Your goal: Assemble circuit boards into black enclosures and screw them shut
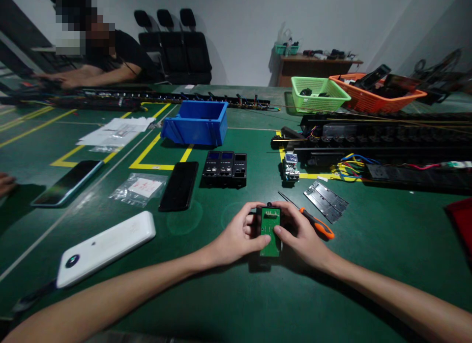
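Note:
A green circuit board [270, 240] with a dark edge is held upright between both hands, low over the green table. My left hand [238, 234] grips its left side, thumb on the board's face. On the right side my right hand [300, 234] is closed round it, thumb also on the face. Just right of that hand lies a screwdriver [319, 225] with an orange and black handle. Beyond it is a dark flat panel [326, 201]. A small electronic module [291, 168] stands behind the hands, and a black multi-part device [224, 169] sits to its left.
Left of the hands are a black phone [179, 186], a plastic bag [139, 189], a white power bank [106, 247] and another phone [69, 183]. Farther back stand a blue bin [195, 122], a green basket [317, 104] and an orange basket [383, 103]. A person [110, 62] sits across the table.

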{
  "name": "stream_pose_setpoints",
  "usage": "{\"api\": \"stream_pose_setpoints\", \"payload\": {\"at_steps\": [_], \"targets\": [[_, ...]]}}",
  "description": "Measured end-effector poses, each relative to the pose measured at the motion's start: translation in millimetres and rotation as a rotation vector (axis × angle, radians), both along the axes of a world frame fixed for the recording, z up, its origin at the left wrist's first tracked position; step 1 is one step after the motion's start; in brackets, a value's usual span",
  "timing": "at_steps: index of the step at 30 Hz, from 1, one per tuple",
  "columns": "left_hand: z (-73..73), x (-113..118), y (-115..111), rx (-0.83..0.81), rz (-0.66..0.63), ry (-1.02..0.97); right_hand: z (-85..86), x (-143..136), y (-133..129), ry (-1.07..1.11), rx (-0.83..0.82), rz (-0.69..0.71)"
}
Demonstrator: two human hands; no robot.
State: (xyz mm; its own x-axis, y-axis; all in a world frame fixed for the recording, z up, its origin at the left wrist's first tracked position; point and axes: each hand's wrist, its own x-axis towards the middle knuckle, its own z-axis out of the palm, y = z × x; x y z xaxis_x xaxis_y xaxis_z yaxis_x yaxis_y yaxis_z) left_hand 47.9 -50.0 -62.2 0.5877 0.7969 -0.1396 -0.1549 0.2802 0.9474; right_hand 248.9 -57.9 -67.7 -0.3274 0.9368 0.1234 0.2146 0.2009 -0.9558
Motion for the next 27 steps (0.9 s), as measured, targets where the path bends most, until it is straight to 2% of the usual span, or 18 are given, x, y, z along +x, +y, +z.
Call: {"api": "stream_pose_setpoints", "payload": {"at_steps": [27], "targets": [[6.1, -1.4, 1.0, -0.001, -0.073, 0.034, -0.7, 0.2, 0.6, 0.056, -0.035, -0.042]]}}
